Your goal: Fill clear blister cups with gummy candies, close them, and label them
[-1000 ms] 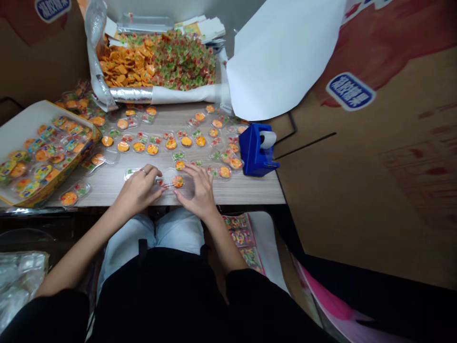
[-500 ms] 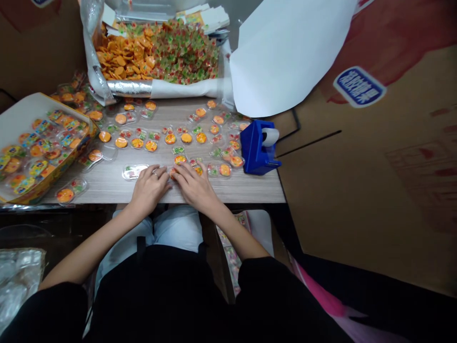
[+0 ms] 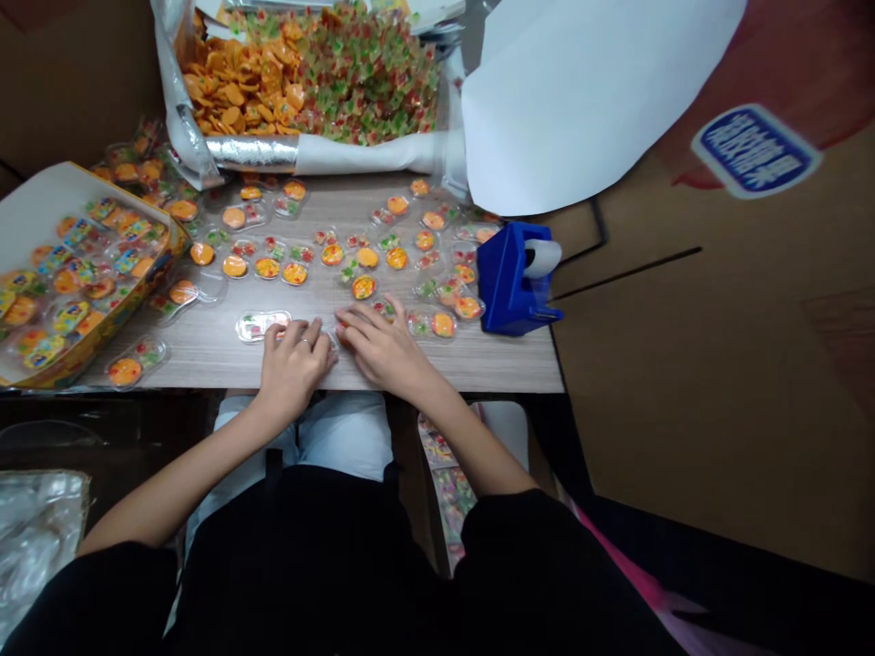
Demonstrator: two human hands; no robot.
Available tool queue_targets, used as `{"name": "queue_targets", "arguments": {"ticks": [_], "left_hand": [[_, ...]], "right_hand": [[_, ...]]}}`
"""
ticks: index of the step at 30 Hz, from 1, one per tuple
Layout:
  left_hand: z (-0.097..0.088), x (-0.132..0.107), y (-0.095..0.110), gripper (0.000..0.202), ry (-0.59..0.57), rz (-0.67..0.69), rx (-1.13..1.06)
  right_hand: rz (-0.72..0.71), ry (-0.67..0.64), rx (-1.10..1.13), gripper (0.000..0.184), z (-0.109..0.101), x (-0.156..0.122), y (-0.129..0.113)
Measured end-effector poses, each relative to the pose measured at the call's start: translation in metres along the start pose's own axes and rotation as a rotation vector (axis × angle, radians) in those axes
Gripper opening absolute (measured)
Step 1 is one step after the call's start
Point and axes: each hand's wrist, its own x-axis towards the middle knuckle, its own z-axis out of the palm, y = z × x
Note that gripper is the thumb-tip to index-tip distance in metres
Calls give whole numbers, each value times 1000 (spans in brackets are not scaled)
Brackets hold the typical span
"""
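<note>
My left hand point(image 3: 293, 364), with a ring on one finger, is closed with bent fingers low over the table. My right hand point(image 3: 391, 353) faces it, fingers curled down and close together. Between the fingertips is the edge of a clear plastic candy pack point(image 3: 333, 341), mostly covered by the hands. Just beyond my left fingers lies a clear pack with small red and green pieces point(image 3: 260, 325). Another pack with an orange disc point(image 3: 444, 324) lies right of my right hand. An orange disc point(image 3: 364, 288) with green gummies sits in front of the hands.
Behind stands a foil-lined box point(image 3: 256, 151) of orange discs point(image 3: 236, 96) and red-green gummies point(image 3: 369, 77). A blue tape dispenser point(image 3: 509, 282) is at the right, below white paper point(image 3: 588, 109). At the left, a yellow carton point(image 3: 129, 314) holds packs. Cardboard boxes point(image 3: 690, 364) flank the table.
The view has shifted slightly, so the dispenser and paper appear farther right. My left fingers have bent more. My right fingers now cover the orange disc that showed between the hands.
</note>
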Motion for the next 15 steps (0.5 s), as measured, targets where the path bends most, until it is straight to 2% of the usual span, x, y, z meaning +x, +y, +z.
{"name": "queue_targets", "arguments": {"ticks": [4,8,12,15], "left_hand": [[2,-7,3,23,-2,42,26],[1,-12,-6,25,-56,87,-13],[-7,-3,-17,21,-116,37,-112],[-16,9,-19,14,-193,57,-105]], "right_hand": [[-8,-2,20,30,3,-8,0],[-3,-15,42,34,7,-14,1],[8,-57,83,31,4,-12,3],[9,-69,93,31,-1,-8,2]]}}
